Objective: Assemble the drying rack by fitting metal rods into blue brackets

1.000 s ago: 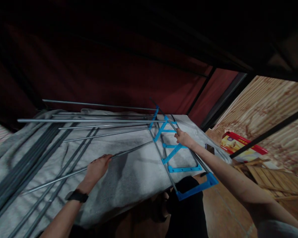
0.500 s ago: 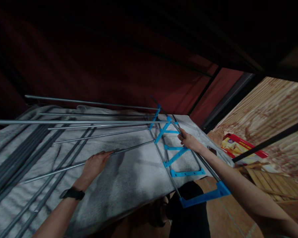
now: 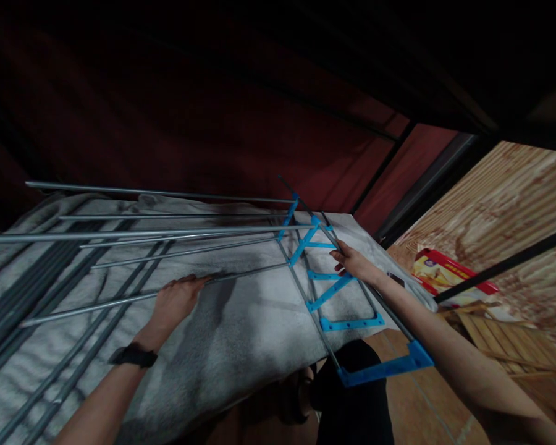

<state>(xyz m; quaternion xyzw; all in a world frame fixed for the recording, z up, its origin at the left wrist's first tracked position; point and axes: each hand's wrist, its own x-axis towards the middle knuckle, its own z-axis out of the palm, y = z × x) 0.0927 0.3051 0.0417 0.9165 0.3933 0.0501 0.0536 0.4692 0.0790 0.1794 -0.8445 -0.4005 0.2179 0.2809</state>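
My left hand (image 3: 178, 301), with a black band at the wrist, is closed around a thin grey metal tube (image 3: 97, 305). The tube runs right to a blue plastic bracket (image 3: 301, 245) on a frame of tubes and brackets. Gripped in my right hand (image 3: 352, 259) is a slanting frame tube (image 3: 330, 237). Below that hand, another blue bracket (image 3: 387, 369) joins the frame's near end, by my leg. More tubes, among them a long upper tube (image 3: 167, 234), reach left from the frame.
A grey blanket (image 3: 241, 334) covers the surface below. Several loose grey tubes (image 3: 41, 278) lie on its left side. A dark red panel (image 3: 213, 136) stands behind. To the right are a red and yellow box (image 3: 449, 272) and wooden slats (image 3: 509, 340) on the floor.
The tube in my left hand has swung slightly, its far left end rising, and the hand has shifted a little up and left. My right hand keeps its grip on the frame tube.
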